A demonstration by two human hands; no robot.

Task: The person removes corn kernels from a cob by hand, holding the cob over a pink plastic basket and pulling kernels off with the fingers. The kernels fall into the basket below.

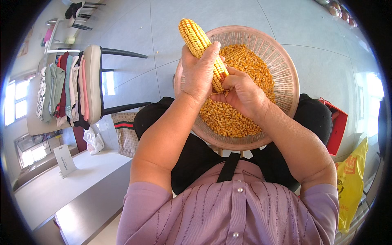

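A dried yellow corn cob [196, 38] slants across the pink plastic basket [288, 76]. My left hand [200, 65] is wrapped around its middle, thumb on top. At the lower end, where a small reddish bare patch shows, my right hand [242, 92] has its thumb and fingers against the kernels. Loose corn kernels [235, 121] fill the bottom of the basket, which sits between my knees. Another corn cob [235, 55] lies partly buried in them, behind my hands. A few loose kernels rest by the fingers of my right hand.
A chair [93, 85] at the left holds a row of folded clothes [65, 88]. Nearer stands a white table [92, 165] with a plastic bag [92, 141]. On the right are a red box [338, 128] and a yellow bag [352, 186]. Grey floor tiles [190, 12] lie beyond the basket.
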